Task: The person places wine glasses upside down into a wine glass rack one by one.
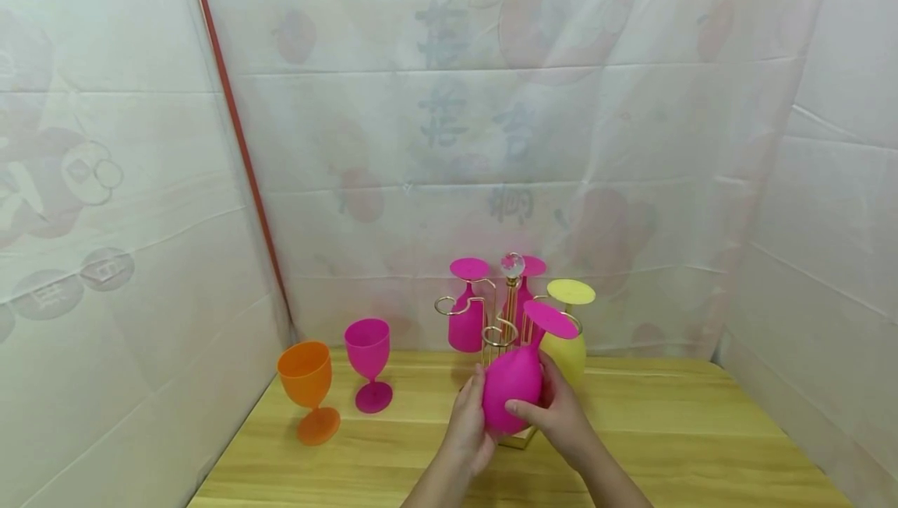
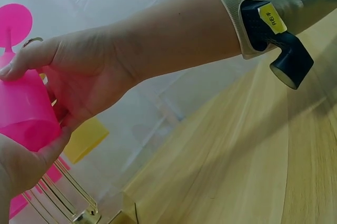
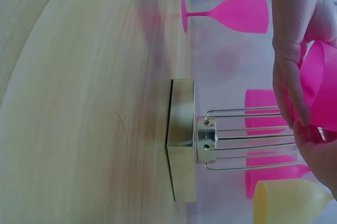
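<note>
Both hands hold a pink goblet tilted and upside down, its round foot pointing up, in front of a gold wire rack. My left hand grips the bowl from the left. On the other side, my right hand has its thumb across the bowl and its fingers behind it. In the right wrist view the bowl's open rim shows between the hands. Two pink goblets and a yellow goblet hang foot-up on the rack.
An orange goblet and another pink goblet stand upright on the wooden table at the left. A clear ball tops the rack, whose angular gold base rests on the table. White printed curtains surround it.
</note>
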Demonstrator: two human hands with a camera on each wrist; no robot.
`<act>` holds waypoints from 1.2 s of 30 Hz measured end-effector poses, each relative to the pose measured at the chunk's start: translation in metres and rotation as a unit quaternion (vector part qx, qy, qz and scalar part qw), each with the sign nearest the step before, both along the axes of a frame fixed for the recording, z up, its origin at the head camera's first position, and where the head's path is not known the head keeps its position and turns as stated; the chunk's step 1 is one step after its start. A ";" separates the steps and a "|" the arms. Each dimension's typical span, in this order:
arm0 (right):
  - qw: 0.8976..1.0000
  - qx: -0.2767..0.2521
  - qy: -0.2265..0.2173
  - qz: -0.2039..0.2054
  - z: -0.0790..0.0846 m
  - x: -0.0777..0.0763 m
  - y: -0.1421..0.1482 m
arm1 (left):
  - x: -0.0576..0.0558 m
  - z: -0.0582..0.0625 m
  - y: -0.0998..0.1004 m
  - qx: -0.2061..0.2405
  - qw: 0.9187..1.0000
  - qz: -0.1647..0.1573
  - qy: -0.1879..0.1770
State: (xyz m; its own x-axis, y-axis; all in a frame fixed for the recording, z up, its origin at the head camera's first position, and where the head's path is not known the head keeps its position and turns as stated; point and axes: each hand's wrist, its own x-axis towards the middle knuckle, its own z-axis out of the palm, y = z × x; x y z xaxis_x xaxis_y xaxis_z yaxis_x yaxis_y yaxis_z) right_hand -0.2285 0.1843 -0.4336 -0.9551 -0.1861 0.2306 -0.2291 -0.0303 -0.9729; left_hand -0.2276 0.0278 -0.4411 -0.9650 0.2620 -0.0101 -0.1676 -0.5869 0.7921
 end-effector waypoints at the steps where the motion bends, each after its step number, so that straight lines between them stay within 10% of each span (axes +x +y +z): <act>1: 1.000 0.001 0.000 -0.001 0.000 0.000 0.000 | 0.000 0.000 0.000 0.000 1.000 0.000 -0.001; 18: 0.998 0.032 -0.003 -0.050 0.002 -0.002 0.008 | -0.003 -0.001 0.002 -0.103 0.993 0.032 0.056; 36: 0.995 0.062 0.004 -0.074 0.002 -0.005 0.013 | -0.006 0.012 0.006 -0.227 0.953 0.068 0.189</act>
State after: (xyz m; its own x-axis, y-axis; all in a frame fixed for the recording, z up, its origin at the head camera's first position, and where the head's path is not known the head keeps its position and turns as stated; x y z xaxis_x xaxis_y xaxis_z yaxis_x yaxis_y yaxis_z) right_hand -0.2334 0.1978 -0.4315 -0.9722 -0.0703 0.2233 -0.2306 0.1249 -0.9650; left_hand -0.2335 0.0334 -0.4293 -0.9470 0.1851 0.2624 0.2331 -0.1658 0.9582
